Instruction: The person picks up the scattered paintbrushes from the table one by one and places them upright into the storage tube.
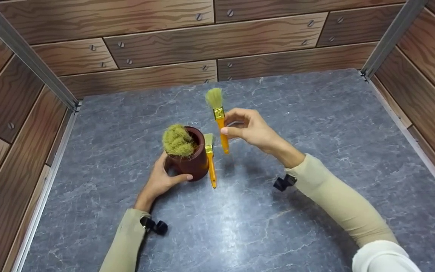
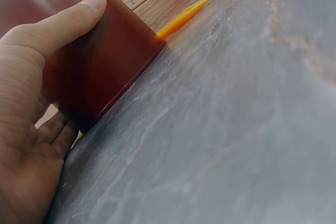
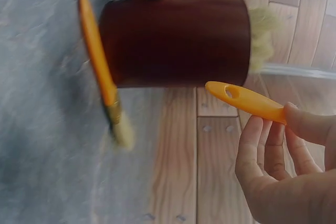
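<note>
My left hand (image 1: 161, 179) grips a dark red-brown cylindrical pot (image 2: 105, 61) standing on the table, thumb on its near side and fingers around the left. Yellow-green mossy fibre (image 1: 178, 140) bulges over the pot's left rim. In my right hand (image 1: 257, 130) a paintbrush (image 1: 223, 136) with an orange handle and gold ferrule is pinched between thumb and fingers, bristles up, above the table right of the pot. The right wrist view shows its handle end (image 3: 247, 100) pointing toward the pot. A second paintbrush (image 1: 212, 166) lies on the table along the pot's right side.
The grey marbled tabletop (image 1: 315, 113) is bounded by wood-patterned panels (image 1: 217, 37) at the back and sides. Metal posts (image 1: 391, 37) stand at the rear corners. A small black camera (image 1: 155, 226) is strapped to the left wrist, another (image 1: 284, 183) to the right.
</note>
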### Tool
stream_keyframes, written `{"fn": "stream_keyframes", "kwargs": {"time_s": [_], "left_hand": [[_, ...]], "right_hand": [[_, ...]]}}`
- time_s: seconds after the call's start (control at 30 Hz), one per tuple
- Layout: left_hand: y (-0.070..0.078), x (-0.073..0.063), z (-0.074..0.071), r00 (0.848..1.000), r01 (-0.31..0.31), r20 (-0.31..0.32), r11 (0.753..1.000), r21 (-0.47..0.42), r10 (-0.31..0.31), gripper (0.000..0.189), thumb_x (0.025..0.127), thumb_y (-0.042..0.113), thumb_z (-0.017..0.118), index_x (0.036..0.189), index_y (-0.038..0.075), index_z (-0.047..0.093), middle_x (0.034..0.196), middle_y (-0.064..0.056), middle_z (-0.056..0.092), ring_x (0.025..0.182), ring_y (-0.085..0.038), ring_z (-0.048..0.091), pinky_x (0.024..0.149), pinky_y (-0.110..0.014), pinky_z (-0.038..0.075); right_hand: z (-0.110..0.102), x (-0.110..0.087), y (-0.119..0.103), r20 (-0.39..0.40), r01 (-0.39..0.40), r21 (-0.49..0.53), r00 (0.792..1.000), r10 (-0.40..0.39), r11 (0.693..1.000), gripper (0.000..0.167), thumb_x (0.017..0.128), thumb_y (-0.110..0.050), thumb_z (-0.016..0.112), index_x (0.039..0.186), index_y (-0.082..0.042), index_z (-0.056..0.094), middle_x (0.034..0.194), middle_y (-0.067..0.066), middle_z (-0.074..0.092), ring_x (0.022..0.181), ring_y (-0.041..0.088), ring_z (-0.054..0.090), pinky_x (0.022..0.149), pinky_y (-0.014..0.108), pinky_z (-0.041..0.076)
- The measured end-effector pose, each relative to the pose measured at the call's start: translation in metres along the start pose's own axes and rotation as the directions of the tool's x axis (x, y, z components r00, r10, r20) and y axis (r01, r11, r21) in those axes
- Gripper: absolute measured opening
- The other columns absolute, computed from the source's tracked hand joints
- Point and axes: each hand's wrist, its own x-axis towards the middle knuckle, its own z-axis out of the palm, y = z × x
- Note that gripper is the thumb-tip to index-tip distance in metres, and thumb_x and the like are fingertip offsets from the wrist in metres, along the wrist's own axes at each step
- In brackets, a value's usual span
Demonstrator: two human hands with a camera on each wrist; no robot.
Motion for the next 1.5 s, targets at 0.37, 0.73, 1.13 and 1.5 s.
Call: {"fn": "stream_keyframes", "kwargs": {"time_s": [0.37, 0.73, 1.13, 1.5], "left_hand": [[-0.001, 0.001, 0.0, 1.0, -0.008, 0.018, 1.0, -0.017, 0.009, 0.099, 0.076, 0.01, 0.099, 0.159, 0.02, 0.047, 0.153, -0.002, 0.061, 0.143, -0.022, 0.056, 0.125, -0.036, 0.041], [0.001, 0.0, -0.001, 0.999, 0.011, 0.037, 1.0, -0.021, -0.01, 0.099, 0.079, 0.014, 0.098, 0.16, 0.028, 0.044, 0.153, 0.003, 0.06, 0.141, -0.018, 0.058, 0.121, -0.036, 0.046], [-0.002, 0.001, -0.001, 1.0, -0.008, 0.024, 1.0, 0.001, 0.008, 0.1, 0.077, 0.014, 0.099, 0.161, 0.029, 0.045, 0.155, 0.004, 0.059, 0.143, -0.018, 0.056, 0.124, -0.04, 0.042], [-0.001, 0.0, -0.001, 1.0, -0.011, 0.027, 1.0, -0.01, 0.012, 0.1, 0.078, 0.014, 0.098, 0.161, 0.028, 0.044, 0.153, 0.003, 0.06, 0.141, -0.02, 0.058, 0.12, -0.036, 0.046]], "right_hand": [[0.023, 0.006, -0.025, -0.001, 0.122, -0.045, 0.992, -0.122, 0.991, 0.021, 0.097, -0.001, 0.076, 0.117, -0.001, 0.072, 0.11, 0.014, 0.075, 0.098, 0.027, 0.075, 0.091, 0.044, 0.066], [0.042, 0.023, -0.032, -0.062, 0.249, -0.081, 0.965, -0.254, 0.965, 0.02, 0.093, -0.003, 0.081, 0.112, -0.002, 0.074, 0.104, 0.01, 0.078, 0.097, 0.026, 0.074, 0.09, 0.04, 0.065], [0.059, 0.04, -0.029, -0.078, 0.325, -0.128, 0.939, -0.336, 0.937, 0.021, 0.093, -0.005, 0.081, 0.113, 0.0, 0.076, 0.107, 0.015, 0.079, 0.1, 0.027, 0.075, 0.096, 0.044, 0.062], [0.061, 0.048, -0.02, -0.067, 0.346, -0.13, 0.932, -0.356, 0.929, 0.021, 0.093, -0.004, 0.083, 0.112, 0.0, 0.077, 0.106, 0.016, 0.079, 0.098, 0.026, 0.075, 0.095, 0.041, 0.062]]}}
